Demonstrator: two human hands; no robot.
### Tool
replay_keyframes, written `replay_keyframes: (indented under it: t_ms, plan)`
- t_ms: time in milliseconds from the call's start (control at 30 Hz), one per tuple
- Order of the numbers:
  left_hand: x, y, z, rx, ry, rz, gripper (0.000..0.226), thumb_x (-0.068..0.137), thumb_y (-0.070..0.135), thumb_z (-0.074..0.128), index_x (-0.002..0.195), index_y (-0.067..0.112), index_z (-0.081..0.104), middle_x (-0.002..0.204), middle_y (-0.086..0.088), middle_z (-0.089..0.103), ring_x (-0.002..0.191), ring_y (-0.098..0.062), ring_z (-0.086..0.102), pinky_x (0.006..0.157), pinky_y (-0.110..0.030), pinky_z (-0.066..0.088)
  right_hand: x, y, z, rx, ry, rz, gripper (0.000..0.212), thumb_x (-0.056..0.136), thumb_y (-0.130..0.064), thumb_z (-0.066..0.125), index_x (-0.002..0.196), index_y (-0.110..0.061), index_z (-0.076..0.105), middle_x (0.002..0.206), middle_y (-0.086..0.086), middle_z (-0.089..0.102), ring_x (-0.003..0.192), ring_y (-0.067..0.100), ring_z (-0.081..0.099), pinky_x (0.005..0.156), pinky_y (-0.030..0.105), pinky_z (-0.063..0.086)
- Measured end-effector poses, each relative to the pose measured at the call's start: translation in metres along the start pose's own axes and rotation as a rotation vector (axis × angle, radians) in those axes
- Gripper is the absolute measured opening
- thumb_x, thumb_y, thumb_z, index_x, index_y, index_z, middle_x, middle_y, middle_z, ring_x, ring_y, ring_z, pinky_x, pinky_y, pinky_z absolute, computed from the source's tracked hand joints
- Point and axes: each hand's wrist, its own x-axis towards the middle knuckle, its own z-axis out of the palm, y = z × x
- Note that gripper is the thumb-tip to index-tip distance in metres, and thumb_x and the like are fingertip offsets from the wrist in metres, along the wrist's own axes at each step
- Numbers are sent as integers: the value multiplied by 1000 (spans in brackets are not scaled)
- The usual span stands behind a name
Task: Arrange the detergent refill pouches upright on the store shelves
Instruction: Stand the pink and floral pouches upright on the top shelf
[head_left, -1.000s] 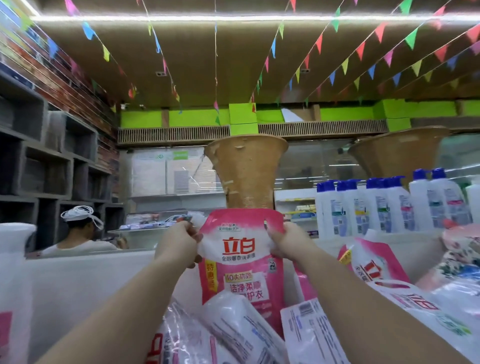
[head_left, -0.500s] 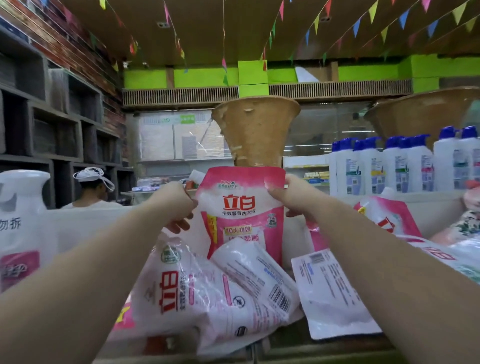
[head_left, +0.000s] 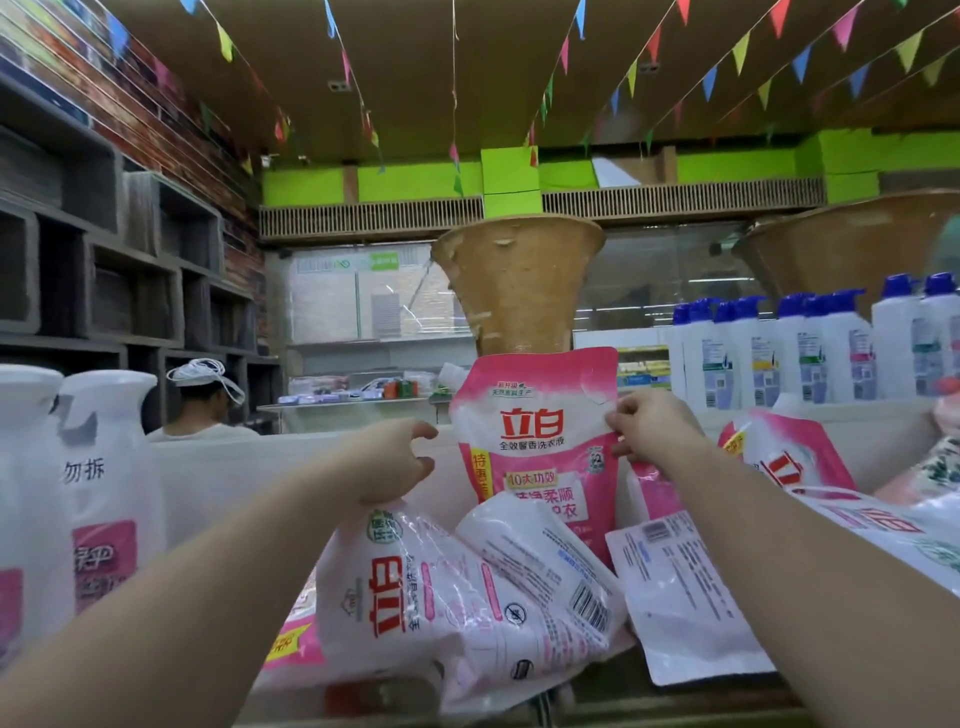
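The right hand (head_left: 649, 431) is pinching the upright pink-and-white plastic refill pouch (head_left: 537, 447) at the shelf's back; the left hand (head_left: 397, 460), grip apart, is hovering beside it. Next: standing up the toppled white pouch (head_left: 441, 597).

"立白" and "10大功效" are read on the upright pink-and-white plastic refill pouch (head_left: 537, 447); "勿拆" on the white wrapped bottle (head_left: 106, 467) at left.
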Motion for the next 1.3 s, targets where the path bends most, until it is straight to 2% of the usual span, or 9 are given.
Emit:
replay_keyframes:
  t_ms: [333, 433, 567, 700, 833, 967, 1133, 1233, 1300]
  plan:
    - [-3, -2, 7, -8, 99, 67, 25, 94, 25, 53, 106, 17, 73, 98, -2, 73, 83, -20, 67, 79, -36, 58, -24, -12, 10, -209, -80, 14, 52, 97, -49, 49, 88, 1, 52, 71, 15, 70, 56, 25, 64, 66, 40, 60]
    - [-4, -7, 9, -159, 205, 86, 23, 95, 25, 51, 98, 19, 73, 88, 3, 75, 71, -16, 70, 70, -31, 58, -34, -21, 3, -293, -87, 57, 47, 98, -56, 42, 101, -10, 45, 73, 16, 70, 64, 29, 71, 69, 40, 62]
    - [-9, -22, 17, -547, 260, 45, 18, 93, 28, 54, 86, 24, 70, 71, 6, 76, 58, -10, 72, 47, -17, 51, -46, -35, 4, -465, -269, -28, 43, 99, -42, 51, 93, -2, 64, 79, 11, 72, 61, 22, 70, 59, 30, 60]
    - [-17, -46, 38, -983, 49, -18, 19, 91, 33, 61, 93, 20, 75, 81, -3, 79, 71, -21, 74, 64, -30, 57, -70, -60, 17, -467, -497, -276, 29, 92, -48, 58, 98, -22, 69, 90, -2, 74, 73, 15, 73, 64, 29, 62]
    - [-21, -54, 55, -1318, -71, -86, 22, 94, 29, 61, 99, 11, 73, 89, -14, 77, 80, -29, 74, 73, -40, 58, -91, -74, 25, -736, -438, -468, 37, 91, -56, 55, 112, -29, 69, 109, -6, 69, 92, 17, 69, 80, 39, 60]
    - [-24, -42, 54, -1659, -183, -100, 37, 98, 26, 52, 67, 8, 63, 65, -12, 71, 79, -30, 75, 80, -41, 56, -106, -75, 21, -678, -554, -428, 34, 94, -48, 55, 122, -34, 66, 123, -10, 63, 95, 10, 63, 79, 28, 57]
    - [-13, -25, 46, -1637, -129, -147, 46, 101, 31, 48, 62, 8, 55, 49, -7, 59, 48, -21, 62, 79, -41, 50, -129, -78, 18, -589, -494, -440, 50, 91, -62, 50, 128, -32, 62, 136, -8, 58, 105, 7, 54, 81, 23, 38]
    - [-5, -18, 38, -1397, -24, -121, 48, 101, 38, 46, 58, 16, 54, 58, -2, 55, 58, -17, 51, 71, -34, 44, -148, -82, 24, -458, -467, -489, 82, 74, -82, 51, 142, -34, 46, 140, -12, 54, 115, 10, 55, 81, 21, 38]
    - [-2, -12, 29, -1382, -7, -149, 52, 96, 42, 52, 51, 18, 56, 57, -4, 57, 61, -21, 52, 76, -37, 44, -161, -81, 35, -410, -525, -508, 95, 69, -75, 65, 148, -40, 28, 131, -16, 58, 114, 11, 58, 85, 24, 44]
